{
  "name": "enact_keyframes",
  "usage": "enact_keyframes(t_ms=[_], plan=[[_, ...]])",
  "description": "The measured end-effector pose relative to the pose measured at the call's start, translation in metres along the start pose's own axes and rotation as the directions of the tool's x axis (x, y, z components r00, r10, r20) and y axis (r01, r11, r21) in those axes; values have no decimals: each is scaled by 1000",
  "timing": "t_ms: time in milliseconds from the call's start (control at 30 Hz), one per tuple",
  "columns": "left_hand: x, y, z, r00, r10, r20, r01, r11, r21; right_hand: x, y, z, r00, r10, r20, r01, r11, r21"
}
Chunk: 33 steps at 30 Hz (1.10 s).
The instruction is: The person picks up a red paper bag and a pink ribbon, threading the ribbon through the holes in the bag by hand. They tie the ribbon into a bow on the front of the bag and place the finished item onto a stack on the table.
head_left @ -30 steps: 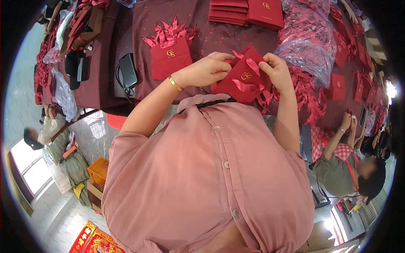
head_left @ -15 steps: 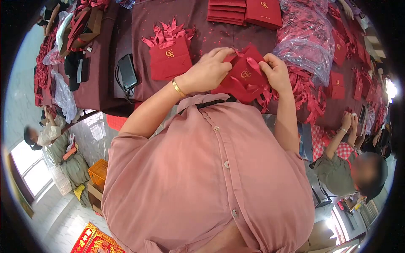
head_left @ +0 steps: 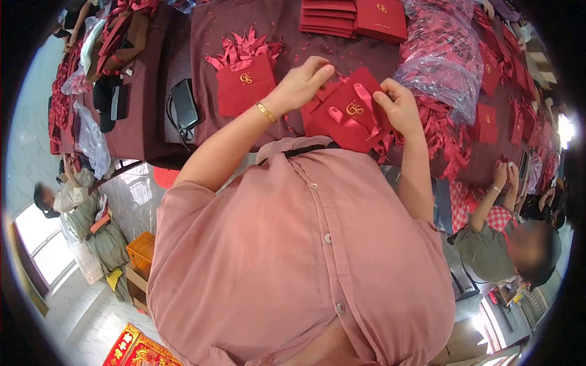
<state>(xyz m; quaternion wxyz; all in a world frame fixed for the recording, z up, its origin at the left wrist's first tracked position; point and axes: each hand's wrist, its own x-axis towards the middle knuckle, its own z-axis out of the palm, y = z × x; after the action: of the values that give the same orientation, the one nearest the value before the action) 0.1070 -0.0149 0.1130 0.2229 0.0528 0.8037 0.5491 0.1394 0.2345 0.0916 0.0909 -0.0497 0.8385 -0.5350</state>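
A red paper gift bag (head_left: 352, 125) with a gold logo lies tilted at the table's near edge, a pink-red ribbon (head_left: 362, 93) looped across its front. My right hand (head_left: 400, 105) pinches the bag's upper right edge. Up beyond its left corner is my left hand (head_left: 305, 83), wearing a gold bracelet; thumb and forefinger are pressed together, and whatever they hold is too small to make out. To the left, another red gift bag (head_left: 246, 91) lies with several ribbon ends (head_left: 244, 49) fanned above it. Loose red ribbons (head_left: 436, 134) hang at the right.
A clear plastic-wrapped bundle of ribbons (head_left: 442, 61) lies right of my hands. Stacked red bags (head_left: 328, 17) stand at the back. A black phone (head_left: 184, 102) with a strap rests at the left on the dark red tablecloth (head_left: 206, 129). A person (head_left: 494, 244) works at the right.
My left hand has moved up and left, off the bag's top edge. The bag's front now lies more exposed and flatter, with my right hand still at its right edge.
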Motion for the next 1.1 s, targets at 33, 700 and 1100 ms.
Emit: enact_keyframes(t_ms=[33,700,1100], plan=[[2,-8,8,999,15,-39,-17,999,-35,0,-1,3,1000,0,8,0,999,36],[44,-73,-32,819,505,-272,-310,789,531,-7,-1,-13,965,58,-255,-90,989,-114],[27,-132,-8,969,-240,-59,233,966,-108,-7,36,46,976,153,-158,-202,908,-367]])
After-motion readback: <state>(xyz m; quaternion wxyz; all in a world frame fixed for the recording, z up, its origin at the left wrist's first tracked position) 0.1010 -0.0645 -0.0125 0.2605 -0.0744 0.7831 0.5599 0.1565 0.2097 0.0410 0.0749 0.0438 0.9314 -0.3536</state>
